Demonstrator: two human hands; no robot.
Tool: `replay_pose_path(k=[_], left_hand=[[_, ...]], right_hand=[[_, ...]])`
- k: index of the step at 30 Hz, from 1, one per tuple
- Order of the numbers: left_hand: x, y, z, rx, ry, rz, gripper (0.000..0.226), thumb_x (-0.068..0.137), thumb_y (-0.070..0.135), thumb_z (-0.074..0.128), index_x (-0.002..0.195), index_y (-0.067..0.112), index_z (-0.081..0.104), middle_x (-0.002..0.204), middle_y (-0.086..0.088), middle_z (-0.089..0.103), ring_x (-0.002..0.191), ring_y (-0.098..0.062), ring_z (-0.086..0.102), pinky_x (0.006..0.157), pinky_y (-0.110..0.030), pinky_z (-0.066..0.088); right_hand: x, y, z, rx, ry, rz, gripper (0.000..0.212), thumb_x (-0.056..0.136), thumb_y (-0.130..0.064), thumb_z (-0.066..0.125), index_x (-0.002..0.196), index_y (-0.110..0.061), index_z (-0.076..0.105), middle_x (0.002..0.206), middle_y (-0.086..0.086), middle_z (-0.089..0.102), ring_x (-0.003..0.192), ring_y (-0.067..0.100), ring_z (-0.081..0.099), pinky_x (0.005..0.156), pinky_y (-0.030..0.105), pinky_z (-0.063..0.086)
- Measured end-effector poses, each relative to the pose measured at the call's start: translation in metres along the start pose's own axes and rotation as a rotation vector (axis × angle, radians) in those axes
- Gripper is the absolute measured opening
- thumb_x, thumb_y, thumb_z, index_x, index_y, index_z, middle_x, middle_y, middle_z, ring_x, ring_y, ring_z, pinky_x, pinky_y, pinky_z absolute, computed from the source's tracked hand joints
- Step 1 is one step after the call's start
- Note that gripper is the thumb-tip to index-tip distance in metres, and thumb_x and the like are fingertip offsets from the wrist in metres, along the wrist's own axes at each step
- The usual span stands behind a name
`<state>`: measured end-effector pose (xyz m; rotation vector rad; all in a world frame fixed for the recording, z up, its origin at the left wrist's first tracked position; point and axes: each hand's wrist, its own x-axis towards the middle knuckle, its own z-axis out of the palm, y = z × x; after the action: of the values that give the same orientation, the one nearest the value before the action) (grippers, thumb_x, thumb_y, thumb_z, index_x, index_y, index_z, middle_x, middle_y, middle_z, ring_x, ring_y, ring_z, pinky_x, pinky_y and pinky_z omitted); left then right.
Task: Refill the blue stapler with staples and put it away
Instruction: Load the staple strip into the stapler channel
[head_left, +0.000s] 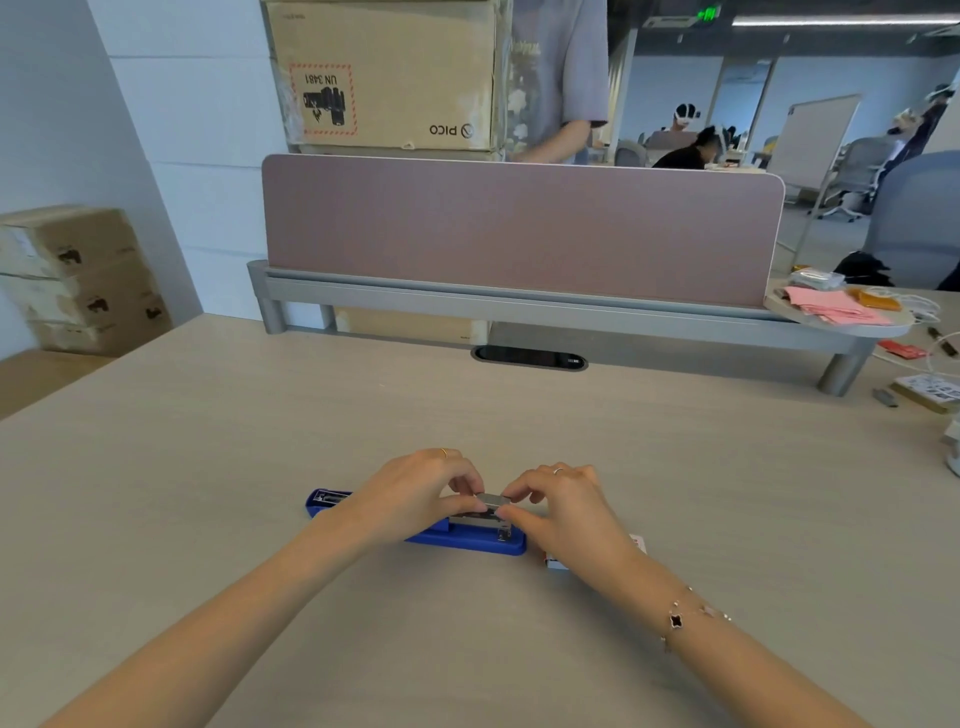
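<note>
The blue stapler (470, 540) lies flat on the desk in front of me, opened out with its top arm folded back to the left (324, 501). Just above its metal channel is a silver strip of staples (492, 501). My left hand (421, 493) pinches the strip's left end and my right hand (563, 506) pinches its right end. Partly hidden under my right wrist lies a small staple box (556, 562). My hands cover the middle of the stapler.
A pink divider screen (519, 228) on a grey rail crosses the back of the desk (208, 467), with a cable slot (530, 358) below it. Pink papers, cables and small items (841, 306) sit far right. Cardboard boxes (78, 275) stand at left.
</note>
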<state>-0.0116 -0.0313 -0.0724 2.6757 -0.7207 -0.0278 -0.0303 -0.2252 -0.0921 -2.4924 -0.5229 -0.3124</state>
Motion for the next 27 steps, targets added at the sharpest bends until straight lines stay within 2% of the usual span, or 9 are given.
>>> replay_pose_path(k=[2, 6, 9, 12, 17, 22, 27], left_hand=[[-0.001, -0.003, 0.003, 0.004, -0.023, -0.002, 0.018, 0.088, 0.040, 0.060, 0.100, 0.027, 0.064, 0.094, 0.016, 0.056, 0.091, -0.004, 0.054, 0.078, -0.026, 0.047], [0.000, -0.008, 0.005, -0.013, -0.016, 0.001, 0.015, 0.087, 0.040, 0.062, 0.097, 0.029, 0.065, 0.094, 0.016, 0.057, 0.091, -0.003, 0.055, 0.076, -0.025, 0.046], [0.001, -0.008, 0.006, -0.011, -0.006, 0.017, 0.015, 0.085, 0.041, 0.064, 0.095, 0.030, 0.066, 0.093, 0.014, 0.059, 0.090, -0.005, 0.056, 0.075, -0.027, 0.048], [0.004, -0.009, 0.009, -0.006, 0.000, 0.026, 0.015, 0.084, 0.041, 0.066, 0.094, 0.030, 0.067, 0.089, 0.013, 0.058, 0.086, -0.005, 0.056, 0.073, -0.027, 0.048], [0.004, -0.010, 0.010, -0.032, 0.014, 0.021, 0.016, 0.082, 0.042, 0.068, 0.093, 0.031, 0.070, 0.090, 0.011, 0.061, 0.084, -0.005, 0.058, 0.075, -0.033, 0.053], [0.002, -0.011, 0.013, -0.054, 0.026, 0.034, 0.021, 0.081, 0.045, 0.068, 0.099, 0.034, 0.072, 0.092, 0.012, 0.062, 0.084, -0.005, 0.057, 0.074, -0.034, 0.053], [-0.002, -0.015, 0.017, -0.101, 0.037, 0.045, 0.021, 0.083, 0.040, 0.067, 0.102, 0.033, 0.071, 0.095, 0.011, 0.060, 0.089, -0.004, 0.055, 0.079, -0.035, 0.052]], right_hand=[[0.000, -0.002, 0.003, 0.023, -0.033, 0.044, 0.016, 0.080, -0.040, 0.064, 0.091, -0.029, 0.067, 0.091, -0.015, 0.067, 0.088, 0.008, 0.052, 0.084, 0.024, 0.025], [0.001, -0.003, 0.004, 0.090, -0.113, 0.115, 0.008, 0.079, -0.038, 0.066, 0.080, -0.030, 0.068, 0.066, -0.026, 0.059, 0.079, 0.006, 0.056, 0.091, 0.030, 0.034], [0.002, 0.000, 0.003, 0.150, -0.144, 0.183, 0.008, 0.076, -0.037, 0.070, 0.077, -0.029, 0.069, 0.056, -0.030, 0.060, 0.073, -0.002, 0.055, 0.094, 0.035, 0.040], [0.003, -0.002, 0.001, 0.159, -0.158, 0.201, 0.008, 0.076, -0.036, 0.069, 0.077, -0.028, 0.069, 0.061, -0.023, 0.062, 0.068, 0.000, 0.055, 0.095, 0.036, 0.040], [0.002, -0.005, 0.000, 0.183, -0.167, 0.222, 0.009, 0.076, -0.034, 0.070, 0.079, -0.025, 0.070, 0.065, -0.017, 0.065, 0.072, 0.001, 0.056, 0.094, 0.036, 0.041], [-0.001, -0.004, 0.000, 0.187, -0.171, 0.235, 0.012, 0.077, -0.035, 0.069, 0.085, -0.026, 0.070, 0.070, -0.021, 0.063, 0.078, 0.004, 0.058, 0.094, 0.038, 0.043], [-0.003, -0.005, -0.001, 0.177, -0.171, 0.205, 0.009, 0.078, -0.034, 0.068, 0.086, -0.029, 0.069, 0.070, -0.022, 0.060, 0.081, 0.006, 0.058, 0.094, 0.038, 0.042]])
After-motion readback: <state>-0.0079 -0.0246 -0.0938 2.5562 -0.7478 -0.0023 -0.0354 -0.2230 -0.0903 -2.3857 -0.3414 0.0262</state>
